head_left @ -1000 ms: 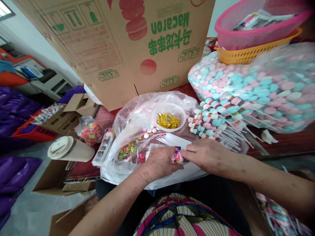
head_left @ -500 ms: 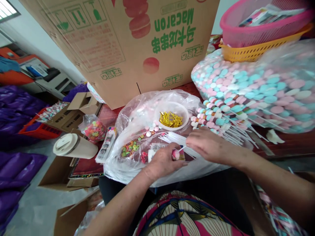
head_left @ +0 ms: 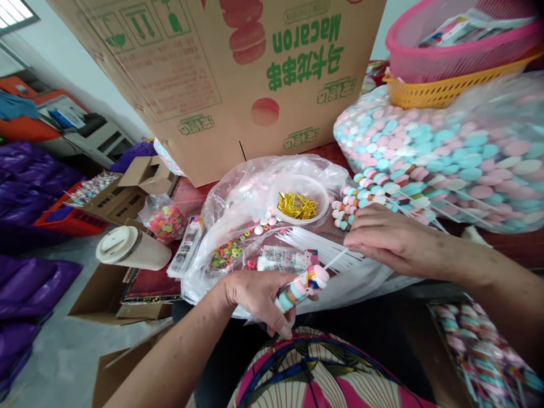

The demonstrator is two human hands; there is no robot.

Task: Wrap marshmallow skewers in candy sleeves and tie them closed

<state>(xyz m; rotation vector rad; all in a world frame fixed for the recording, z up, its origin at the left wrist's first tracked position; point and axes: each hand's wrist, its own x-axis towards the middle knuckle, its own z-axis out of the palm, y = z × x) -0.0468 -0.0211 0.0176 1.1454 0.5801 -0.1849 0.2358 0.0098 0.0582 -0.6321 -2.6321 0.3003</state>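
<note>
A candy skewer [head_left: 293, 292] of pastel marshmallow-like discs, apparently in a clear printed wrapper, lies slanted in my left hand [head_left: 259, 297]. That hand's fingers are wrapped round its middle. From the skewer's pink upper end a thin white stick [head_left: 335, 259] runs up to my right hand [head_left: 378, 235], whose fingertips pinch its far end. Behind them are loose white sticks [head_left: 325, 246], a printed packet of wrappers [head_left: 284, 259] and a white bowl [head_left: 278, 212] of gold twist ties [head_left: 297, 205], all on a clear plastic bag [head_left: 233, 218].
Finished skewers [head_left: 365, 195] lie against a big bag of pastel discs [head_left: 446, 141], under stacked baskets [head_left: 425, 93]. A tall carton [head_left: 191, 90] stands behind. Left are a lidded cup [head_left: 148, 252], a bag of candy rings [head_left: 168, 222] and small ring candies [head_left: 227, 255]. More skewers [head_left: 480, 345] sit lower right.
My left hand has moved down and left, and the skewer now shows lengthwise instead of end-on. My right hand has shifted right, still holding the stick's end.
</note>
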